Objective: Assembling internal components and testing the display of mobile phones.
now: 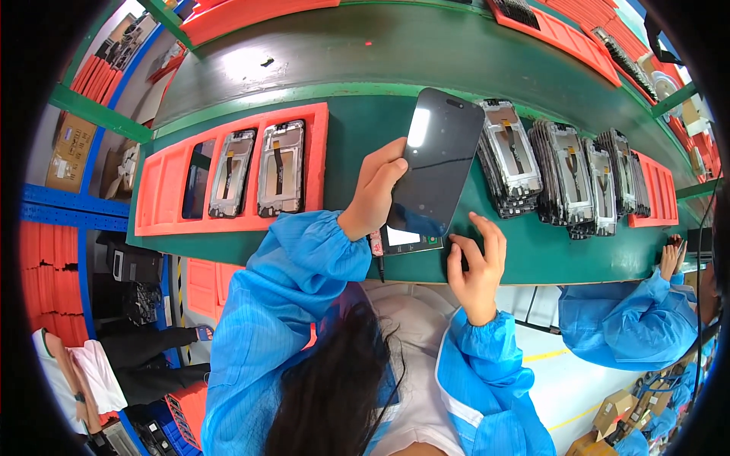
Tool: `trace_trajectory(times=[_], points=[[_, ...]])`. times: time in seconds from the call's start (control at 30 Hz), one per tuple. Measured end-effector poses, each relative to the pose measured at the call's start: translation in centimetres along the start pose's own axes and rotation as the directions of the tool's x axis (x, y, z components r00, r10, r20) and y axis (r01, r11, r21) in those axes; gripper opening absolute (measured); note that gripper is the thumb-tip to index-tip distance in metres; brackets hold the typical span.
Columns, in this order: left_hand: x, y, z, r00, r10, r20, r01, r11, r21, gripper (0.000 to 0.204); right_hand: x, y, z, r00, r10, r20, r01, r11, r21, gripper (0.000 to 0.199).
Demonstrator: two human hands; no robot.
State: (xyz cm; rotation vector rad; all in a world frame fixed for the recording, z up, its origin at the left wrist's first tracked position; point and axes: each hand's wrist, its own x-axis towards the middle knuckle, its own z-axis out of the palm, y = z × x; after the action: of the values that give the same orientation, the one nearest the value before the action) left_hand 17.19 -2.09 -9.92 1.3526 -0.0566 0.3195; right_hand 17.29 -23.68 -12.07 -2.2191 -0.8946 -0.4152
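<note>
My left hand (380,182) is closed on the left edge of a dark, glossy phone screen (439,156), held tilted above the bench. Beneath its lower end, a small device with a lit white display (403,237) is partly hidden; a cable plug (376,245) sits at its left side. Just right of that device, my right hand (479,266) rests near the bench edge, fingers bent and apart, with nothing in them. A red foam tray (171,222) on the left holds two phone frames (281,167) and a dark screen panel (198,178).
Stacks of phone frames (511,152) stand on the green bench (532,254) to the right, beside another red tray (655,190). A raised shelf (365,68) runs behind. At the far right, a co-worker's blue sleeve (631,319) reaches the bench. Boxes fill shelving on the left.
</note>
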Motion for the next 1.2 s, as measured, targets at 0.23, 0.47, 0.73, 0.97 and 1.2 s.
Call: trace_trajectory(times=[0.23, 0.47, 0.73, 0.97, 1.2], points=[[-0.1, 0.0, 0.0, 1.0, 0.002, -0.005, -0.002, 1.0, -0.006, 0.044, 0.0, 0.0, 0.2, 1.0, 0.019, 0.002, -0.019, 0.999, 0.027, 0.012], [0.1, 0.2, 0.5, 0.999, 0.037, -0.018, -0.038, 0.997, -0.067, 0.031, -0.1, 0.1, 0.3, 1.0, 0.018, -0.003, -0.018, 0.999, 0.029, 0.011], [0.0, 0.3, 0.5, 1.0, 0.013, -0.008, -0.014, 0.996, -0.083, 0.031, 0.0, 0.0, 0.3, 1.0, 0.021, -0.002, -0.021, 0.999, 0.033, 0.012], [0.2, 0.4, 0.6, 0.998, -0.032, -0.044, 0.025, 0.987, -0.161, 0.033, -0.1, 0.1, 0.3, 1.0, 0.021, -0.004, -0.021, 0.999, 0.03, 0.011], [0.4, -0.1, 0.1, 0.999, -0.023, -0.03, 0.021, 0.997, -0.068, 0.045, -0.2, 0.2, 0.4, 1.0, 0.016, -0.003, -0.016, 1.0, 0.023, 0.012]])
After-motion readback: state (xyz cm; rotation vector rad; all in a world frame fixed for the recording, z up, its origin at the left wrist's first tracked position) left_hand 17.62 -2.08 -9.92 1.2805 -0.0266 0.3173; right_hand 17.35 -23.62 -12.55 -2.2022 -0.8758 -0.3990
